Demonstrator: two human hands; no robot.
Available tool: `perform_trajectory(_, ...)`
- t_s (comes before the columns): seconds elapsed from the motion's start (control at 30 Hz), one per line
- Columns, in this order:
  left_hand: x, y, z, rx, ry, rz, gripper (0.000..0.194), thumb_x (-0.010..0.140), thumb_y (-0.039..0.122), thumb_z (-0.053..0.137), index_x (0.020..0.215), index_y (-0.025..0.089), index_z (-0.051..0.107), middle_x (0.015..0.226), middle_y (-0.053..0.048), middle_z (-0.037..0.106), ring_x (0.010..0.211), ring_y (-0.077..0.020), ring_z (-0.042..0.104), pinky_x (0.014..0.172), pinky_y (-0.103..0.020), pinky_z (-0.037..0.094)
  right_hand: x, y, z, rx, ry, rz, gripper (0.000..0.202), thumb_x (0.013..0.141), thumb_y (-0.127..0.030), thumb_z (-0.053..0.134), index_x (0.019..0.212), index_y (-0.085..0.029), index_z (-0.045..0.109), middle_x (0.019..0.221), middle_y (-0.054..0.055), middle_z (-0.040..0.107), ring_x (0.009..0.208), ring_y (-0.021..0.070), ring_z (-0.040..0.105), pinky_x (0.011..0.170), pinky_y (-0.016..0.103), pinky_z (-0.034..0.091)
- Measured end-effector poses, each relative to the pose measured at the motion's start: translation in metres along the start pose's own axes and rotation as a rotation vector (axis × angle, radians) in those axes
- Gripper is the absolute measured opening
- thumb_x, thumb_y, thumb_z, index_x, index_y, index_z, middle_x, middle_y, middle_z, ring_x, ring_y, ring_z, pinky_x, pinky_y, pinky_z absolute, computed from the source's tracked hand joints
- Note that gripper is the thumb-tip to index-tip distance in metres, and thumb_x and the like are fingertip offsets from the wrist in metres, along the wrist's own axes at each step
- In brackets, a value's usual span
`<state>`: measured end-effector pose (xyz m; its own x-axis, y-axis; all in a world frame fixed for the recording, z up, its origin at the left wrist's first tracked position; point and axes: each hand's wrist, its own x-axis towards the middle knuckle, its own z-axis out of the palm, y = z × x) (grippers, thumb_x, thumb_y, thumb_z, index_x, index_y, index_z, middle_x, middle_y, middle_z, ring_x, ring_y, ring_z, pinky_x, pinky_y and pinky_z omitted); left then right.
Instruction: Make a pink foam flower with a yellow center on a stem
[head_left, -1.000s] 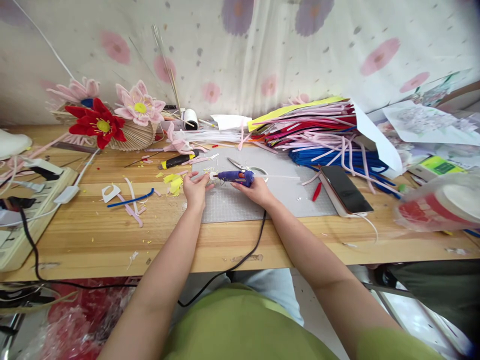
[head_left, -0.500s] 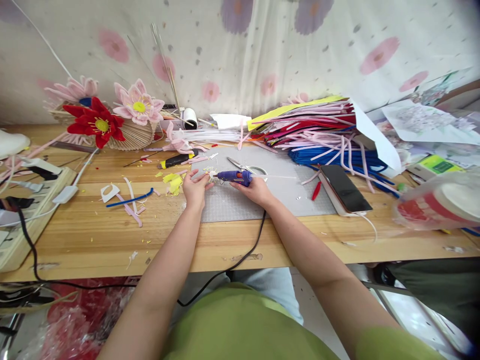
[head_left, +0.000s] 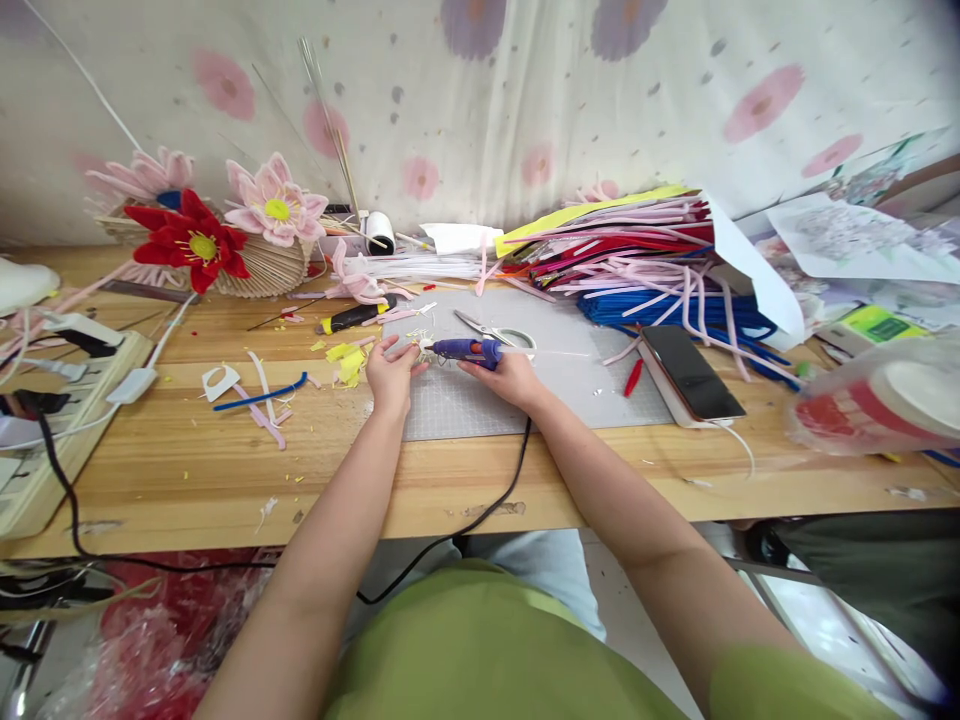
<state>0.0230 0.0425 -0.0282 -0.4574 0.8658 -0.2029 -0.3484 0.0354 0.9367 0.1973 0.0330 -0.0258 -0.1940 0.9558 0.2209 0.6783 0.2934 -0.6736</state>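
My right hand (head_left: 514, 378) is wrapped round a blue hot glue gun (head_left: 465, 350), its nozzle pointing left. A clear glue stick (head_left: 559, 353) sticks out behind it. Between the fingertips of my left hand (head_left: 391, 375) is a small whitish piece with thin strands (head_left: 426, 343), too small to make out fully; the nozzle meets it or lies just in front. Both hands are over the grey cutting mat (head_left: 457, 415). Scissors (head_left: 495, 333) lie on the mat just behind the glue gun. Yellow scraps (head_left: 347, 364) lie left of my left hand.
Pipe cleaners (head_left: 630, 250) are heaped at the back right. A phone (head_left: 691, 372) and a wrapped cup (head_left: 877, 405) stand right. Pipe-cleaner flowers (head_left: 201, 245) and a power strip (head_left: 71, 430) are left. The black cord (head_left: 480, 520) hangs over the table's front edge.
Both hands, the glue gun and the small piece stay almost in place. The whole view has shifted very slightly.
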Motion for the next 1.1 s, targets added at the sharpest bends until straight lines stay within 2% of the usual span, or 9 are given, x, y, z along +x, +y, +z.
perform_trajectory(0.17,-0.0002,-0.0003,0.0006,0.018,0.0,0.002,0.037,0.064,0.005,0.066,0.097,0.014,0.053,0.076,-0.004,0.064,0.069,-0.0138,0.065,0.057,-0.025,0.056,0.0021,0.0022,0.0021,-0.021,0.063,0.011,0.041,0.076,-0.053,0.055,0.095,-0.019,0.068,0.085,0.005,0.069,0.078,0.0196,0.061,0.067,0.028,0.044)
perform_trajectory(0.33,0.0003,-0.0008,0.0016,0.02,0.004,0.004,0.034,0.063,0.005,0.066,0.094,0.013,0.055,0.076,-0.005,0.064,0.069,-0.0141,0.065,0.058,-0.026,0.056,0.0025,0.0007,0.002,0.002,0.018,-0.009,0.043,0.076,-0.056,0.054,0.096,-0.021,0.068,0.084,0.005,0.069,0.079,0.0199,0.062,0.068,0.028,0.044)
perform_trajectory(0.53,0.0002,-0.0009,0.0018,0.02,0.014,-0.008,0.032,0.063,0.006,0.066,0.092,0.013,0.058,0.076,-0.004,0.064,0.07,-0.0142,0.066,0.059,-0.026,0.056,0.0038,-0.0009,0.0016,0.005,0.043,-0.006,0.043,0.076,-0.055,0.055,0.098,-0.02,0.068,0.085,0.005,0.069,0.079,0.0201,0.062,0.07,0.029,0.045)
perform_trajectory(0.7,0.0016,-0.0028,0.0008,0.028,0.003,0.011,0.03,0.063,0.006,0.066,0.092,0.012,0.058,0.076,-0.005,0.065,0.069,-0.0143,0.065,0.057,-0.026,0.056,0.0022,-0.0023,-0.0009,-0.013,-0.015,0.014,0.042,0.075,-0.054,0.056,0.095,-0.02,0.068,0.083,0.004,0.069,0.075,0.0191,0.062,0.066,0.028,0.044)
perform_trajectory(0.83,0.0016,-0.0042,0.0006,0.029,-0.009,0.013,0.029,0.064,0.006,0.065,0.091,0.012,0.058,0.076,-0.005,0.065,0.065,-0.0126,0.064,0.054,-0.023,0.055,0.003,-0.003,-0.0003,-0.017,0.019,0.003,0.042,0.076,-0.054,0.055,0.097,-0.02,0.068,0.084,0.005,0.069,0.076,0.0191,0.062,0.067,0.028,0.045)
perform_trajectory(0.97,0.0012,-0.0043,0.0004,0.034,-0.001,0.012,0.03,0.063,0.007,0.067,0.091,0.013,0.059,0.077,-0.005,0.065,0.066,-0.0127,0.065,0.056,-0.024,0.056,0.0027,-0.0014,-0.0019,-0.025,0.012,0.043,0.043,0.075,-0.054,0.056,0.097,-0.019,0.068,0.084,0.005,0.07,0.075,0.0196,0.063,0.067,0.029,0.045)
perform_trajectory(1.1,0.0009,-0.0037,0.0006,0.035,0.003,0.007,0.031,0.062,0.008,0.068,0.091,0.012,0.059,0.077,-0.005,0.065,0.066,-0.0132,0.065,0.058,-0.027,0.056,0.0019,-0.0025,-0.0025,-0.003,-0.021,0.02,0.042,0.076,-0.054,0.056,0.096,-0.02,0.068,0.086,0.004,0.07,0.077,0.0194,0.063,0.068,0.029,0.045)
